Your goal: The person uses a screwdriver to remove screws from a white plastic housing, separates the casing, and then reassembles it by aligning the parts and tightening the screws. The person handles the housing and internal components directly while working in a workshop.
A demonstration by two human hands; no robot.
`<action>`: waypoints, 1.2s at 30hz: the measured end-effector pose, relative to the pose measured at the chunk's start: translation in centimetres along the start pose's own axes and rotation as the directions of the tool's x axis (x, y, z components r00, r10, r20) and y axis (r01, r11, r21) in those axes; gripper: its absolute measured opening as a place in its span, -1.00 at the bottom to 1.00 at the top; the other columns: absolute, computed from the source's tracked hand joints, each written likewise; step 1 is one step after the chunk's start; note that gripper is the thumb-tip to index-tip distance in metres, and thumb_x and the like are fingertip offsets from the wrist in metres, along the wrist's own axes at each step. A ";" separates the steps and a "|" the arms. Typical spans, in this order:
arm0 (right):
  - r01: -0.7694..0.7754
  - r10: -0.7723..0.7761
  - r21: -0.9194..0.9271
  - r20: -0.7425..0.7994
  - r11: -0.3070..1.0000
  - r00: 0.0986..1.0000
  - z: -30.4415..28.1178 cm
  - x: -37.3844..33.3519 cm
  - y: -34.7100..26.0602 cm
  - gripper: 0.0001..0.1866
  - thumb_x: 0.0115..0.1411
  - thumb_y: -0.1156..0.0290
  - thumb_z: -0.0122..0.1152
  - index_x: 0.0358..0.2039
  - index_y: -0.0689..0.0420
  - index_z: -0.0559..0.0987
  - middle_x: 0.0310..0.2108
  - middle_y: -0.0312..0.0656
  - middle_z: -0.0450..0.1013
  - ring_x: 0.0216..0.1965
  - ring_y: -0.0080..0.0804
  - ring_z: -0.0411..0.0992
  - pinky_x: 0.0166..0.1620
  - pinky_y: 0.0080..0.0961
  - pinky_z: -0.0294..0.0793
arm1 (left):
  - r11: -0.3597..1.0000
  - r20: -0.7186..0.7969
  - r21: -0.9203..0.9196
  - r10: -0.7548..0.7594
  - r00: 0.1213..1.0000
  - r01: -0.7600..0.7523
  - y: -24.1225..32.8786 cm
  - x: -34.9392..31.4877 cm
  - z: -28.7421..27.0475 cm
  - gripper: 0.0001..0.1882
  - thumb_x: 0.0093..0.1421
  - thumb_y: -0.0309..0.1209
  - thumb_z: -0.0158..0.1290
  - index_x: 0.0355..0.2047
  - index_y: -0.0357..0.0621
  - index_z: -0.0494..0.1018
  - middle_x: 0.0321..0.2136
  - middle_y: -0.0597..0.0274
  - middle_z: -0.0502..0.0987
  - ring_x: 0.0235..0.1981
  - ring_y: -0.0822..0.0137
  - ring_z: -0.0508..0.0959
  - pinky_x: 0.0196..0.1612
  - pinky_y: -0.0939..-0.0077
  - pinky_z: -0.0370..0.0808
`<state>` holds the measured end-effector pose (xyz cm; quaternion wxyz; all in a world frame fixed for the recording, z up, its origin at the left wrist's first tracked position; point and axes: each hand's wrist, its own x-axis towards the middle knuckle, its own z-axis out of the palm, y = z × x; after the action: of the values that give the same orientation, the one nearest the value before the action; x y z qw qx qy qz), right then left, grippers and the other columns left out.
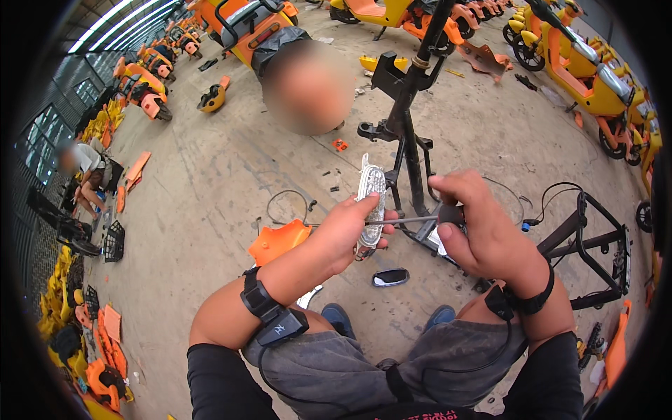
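A clear oval scooter lamp point(371, 183) with a white rim is gripped by my left hand point(344, 234), thumb across its face. My right hand point(483, 227) is closed around the dark handle of a screwdriver point(417, 220). Its thin shaft points left, reaching my left hand and the lamp; the tip is hidden there. Beyond my hands stands a black scooter frame point(402, 115). An orange plastic panel point(278, 241) lies by my left forearm, and a dark oval piece point(390, 278) rests on the floor between my feet.
Yellow and orange scooters point(567, 59) line the far right. Another orange scooter point(238, 28) stands ahead, beside a blurred patch. At the left a person point(91, 171) sits near a black crate point(113, 242) and heaped panels point(108, 343). A black tubular frame point(584, 245) lies right, with cables.
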<state>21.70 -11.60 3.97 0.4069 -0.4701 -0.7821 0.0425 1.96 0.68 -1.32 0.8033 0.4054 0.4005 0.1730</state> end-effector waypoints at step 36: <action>-0.097 0.103 -0.244 0.011 0.965 0.995 -1.1 -0.3 -0.4 -0.75 0.22 0.36 0.27 -0.10 0.11 0.53 -0.30 -0.12 0.51 -0.32 -0.10 0.47 -0.27 -0.31 0.46 | 1.000 -0.040 -0.004 0.014 0.999 -0.014 0.0 -0.1 0.4 -0.69 0.48 -0.22 -0.20 0.03 -0.17 0.29 -0.16 0.04 0.58 -0.32 0.29 0.63 -0.35 0.38 0.64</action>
<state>22.23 -12.40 4.66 0.3343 -0.5546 -0.7615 -0.0276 2.20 0.44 -1.21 0.7949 0.4030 0.4130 0.1876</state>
